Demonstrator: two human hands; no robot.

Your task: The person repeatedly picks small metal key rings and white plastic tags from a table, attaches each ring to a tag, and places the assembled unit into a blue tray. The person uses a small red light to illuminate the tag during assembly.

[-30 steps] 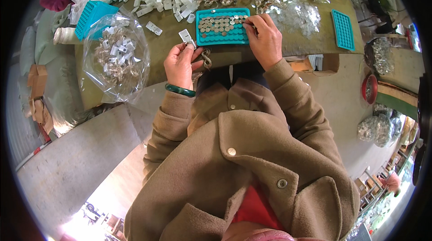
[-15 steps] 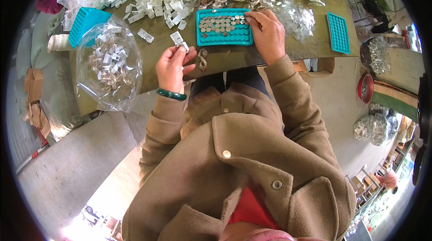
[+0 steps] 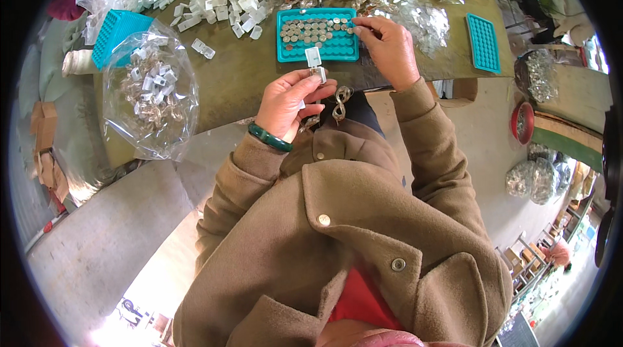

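So the left hand [image 3: 285, 104] is pinching a small white case [image 3: 314, 58], lid flipped open, right by the front edge of the blue tray [image 3: 334, 54]. Biggest worry imo: that's just a fingertip grip on a little slick-looking thing, so a sideways bump against the tray could pop it loose.

There's also a twisted wire coil [image 3: 341, 102] dangling beside that hand, past the desk's [image 3: 240, 68] front edge. Can't tell if it's joined to the case, but if it snags on the edge or a sleeve, it could yank the case if they're connected.

The right hand [image 3: 392, 48] has thumb and finger close together at the tray's right edge. Can't tell if a disc is between them. The metal discs [image 3: 311, 32] sit crowded toward the tray's back half, and the dimples look shallow, so a clumsy pick could flick neighbours out.

Oh, and the clear bag [image 3: 175, 139] near the desk's left front corner seems to poke over the edge. An elbow could tip it.
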